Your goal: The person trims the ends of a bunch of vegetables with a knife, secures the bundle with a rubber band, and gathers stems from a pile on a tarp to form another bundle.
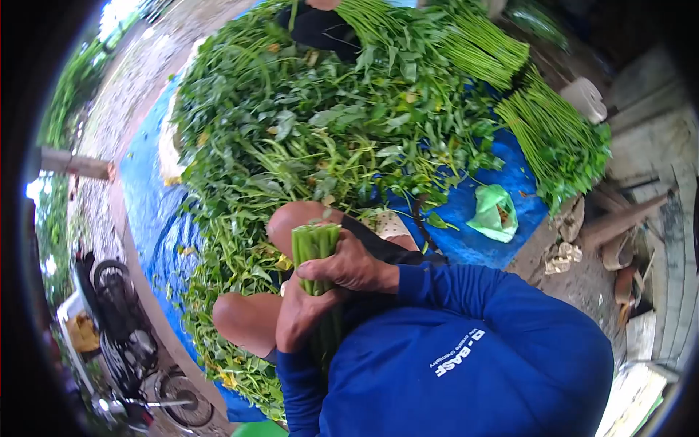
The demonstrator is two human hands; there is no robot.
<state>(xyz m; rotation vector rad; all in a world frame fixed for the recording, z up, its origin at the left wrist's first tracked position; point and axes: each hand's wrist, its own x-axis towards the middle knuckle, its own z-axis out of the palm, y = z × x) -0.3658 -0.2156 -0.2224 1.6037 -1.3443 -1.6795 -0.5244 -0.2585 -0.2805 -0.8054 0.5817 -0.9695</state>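
Observation:
A bundle of water spinach stems [317,239] stands upright between my hands, its cut ends facing up toward the camera. My right hand [353,266] wraps round the bundle near the top, with the thumb across the front. Lower down, my left hand [300,312] closes round the same stems. Below the hands the rest of the bundle runs back against my body and is partly hidden. Just beyond my knees spreads a big heap of loose leafy water spinach [291,124].
Tied-looking bundles of stems [553,138] lie at the upper right. A light green plastic bag [494,213] rests on the blue tarp [466,244]. Another person's dark-clothed leg [324,33] shows at the top. A motorcycle [127,342] stands at left, wooden boards [666,255] at right.

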